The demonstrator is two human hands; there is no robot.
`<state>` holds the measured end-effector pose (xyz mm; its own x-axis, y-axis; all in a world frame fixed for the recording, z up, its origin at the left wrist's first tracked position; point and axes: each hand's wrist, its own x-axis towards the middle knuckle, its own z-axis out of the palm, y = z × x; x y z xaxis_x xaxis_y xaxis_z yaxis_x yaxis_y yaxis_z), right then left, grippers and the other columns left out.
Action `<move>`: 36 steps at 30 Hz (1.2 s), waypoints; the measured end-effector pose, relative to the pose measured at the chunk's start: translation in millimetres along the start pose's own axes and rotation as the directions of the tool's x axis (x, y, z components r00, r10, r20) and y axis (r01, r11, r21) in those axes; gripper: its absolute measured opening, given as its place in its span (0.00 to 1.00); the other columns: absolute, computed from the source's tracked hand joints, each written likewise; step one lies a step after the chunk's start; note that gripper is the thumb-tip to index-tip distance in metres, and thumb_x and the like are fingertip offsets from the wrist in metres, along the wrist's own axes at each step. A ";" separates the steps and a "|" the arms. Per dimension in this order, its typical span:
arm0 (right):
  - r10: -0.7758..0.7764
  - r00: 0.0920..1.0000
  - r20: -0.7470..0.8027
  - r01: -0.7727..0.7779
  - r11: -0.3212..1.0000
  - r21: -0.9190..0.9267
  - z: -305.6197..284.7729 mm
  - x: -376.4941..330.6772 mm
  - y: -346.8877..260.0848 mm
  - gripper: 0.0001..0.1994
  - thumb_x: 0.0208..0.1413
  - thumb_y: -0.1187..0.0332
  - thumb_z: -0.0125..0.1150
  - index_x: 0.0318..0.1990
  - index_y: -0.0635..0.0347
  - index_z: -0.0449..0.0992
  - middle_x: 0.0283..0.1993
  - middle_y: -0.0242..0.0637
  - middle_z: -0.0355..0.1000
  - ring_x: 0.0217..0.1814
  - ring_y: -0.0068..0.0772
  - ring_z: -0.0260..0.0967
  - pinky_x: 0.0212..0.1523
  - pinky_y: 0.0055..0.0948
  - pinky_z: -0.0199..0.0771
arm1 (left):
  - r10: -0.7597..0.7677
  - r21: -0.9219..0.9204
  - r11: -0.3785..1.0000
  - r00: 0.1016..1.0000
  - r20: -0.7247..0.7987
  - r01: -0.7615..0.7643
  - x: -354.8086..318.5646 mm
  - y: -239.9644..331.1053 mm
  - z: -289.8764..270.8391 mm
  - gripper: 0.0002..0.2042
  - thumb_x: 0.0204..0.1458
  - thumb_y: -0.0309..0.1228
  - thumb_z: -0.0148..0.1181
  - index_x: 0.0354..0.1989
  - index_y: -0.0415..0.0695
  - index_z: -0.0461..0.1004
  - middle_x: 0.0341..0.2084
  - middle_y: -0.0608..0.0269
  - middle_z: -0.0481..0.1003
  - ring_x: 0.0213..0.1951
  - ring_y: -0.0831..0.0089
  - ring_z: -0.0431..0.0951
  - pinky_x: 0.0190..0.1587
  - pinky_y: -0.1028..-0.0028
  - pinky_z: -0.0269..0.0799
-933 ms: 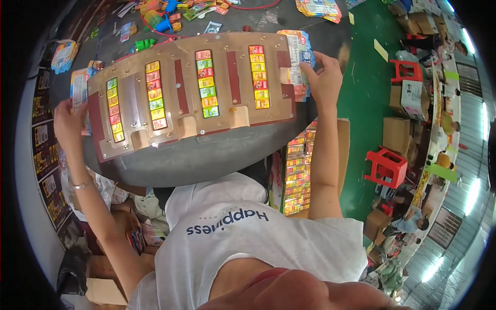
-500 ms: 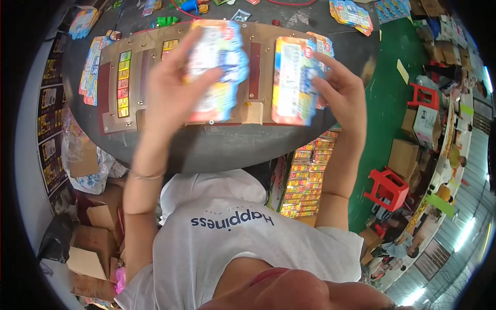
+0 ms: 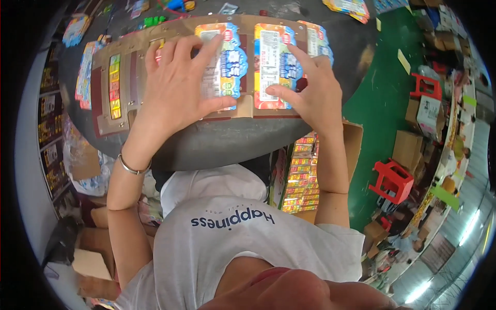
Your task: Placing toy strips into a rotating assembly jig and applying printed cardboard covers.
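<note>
Nearest, a white shirt (image 3: 237, 232) is covering the person's torso, and a silver bracelet (image 3: 133, 166) is circling the left wrist. Beside the lap, below the counter's level, a box of small colourful packs (image 3: 301, 178) is sitting on the right. The dark counter (image 3: 222, 147) is showing its rounded edge in front of the person. Over it the left grip (image 3: 178, 85) is standing wide, thumb and index finger spreading across the left card (image 3: 228, 77) and the other fingers lying over the frame. The right grip (image 3: 312, 85) is also standing wide, its thumb resting on the lower part of the right card (image 3: 266, 67) and its index finger reaching that card's scalloped edge. Both cards are lying flat, side by side and apart, on the brown frame (image 3: 243, 106), where a column of coloured blocks (image 3: 114, 85) is showing at the left. A third card (image 3: 316, 39) is lying by the frame's right end, and a stack of cards (image 3: 87, 72) by its left. Farther off, green pieces (image 3: 154, 21) are lying beyond the frame, and a red stool (image 3: 392, 181) is standing on the green floor (image 3: 374, 113)
</note>
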<state>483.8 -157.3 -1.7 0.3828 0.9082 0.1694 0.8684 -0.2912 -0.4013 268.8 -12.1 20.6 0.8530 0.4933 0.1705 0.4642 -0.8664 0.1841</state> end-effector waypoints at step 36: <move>0.026 0.962 0.271 -0.236 0.577 0.782 36.6 19.5 -144.7 0.26 0.55 0.80 0.58 0.63 0.63 0.67 0.26 0.21 0.66 0.22 0.09 0.59 0.19 0.14 0.55 | -0.470 -0.972 0.217 0.882 -0.024 0.089 -120.2 -266.4 -59.3 0.26 0.58 0.21 0.53 0.67 0.40 0.57 0.48 0.58 0.75 0.46 0.78 0.76 0.49 0.77 0.73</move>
<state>354.1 -86.4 26.8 0.3057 0.9477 -0.0916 0.1643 -0.1472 -0.9754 28.5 164.0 8.4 0.5286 0.8444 0.0873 -0.0555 -0.0683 0.9961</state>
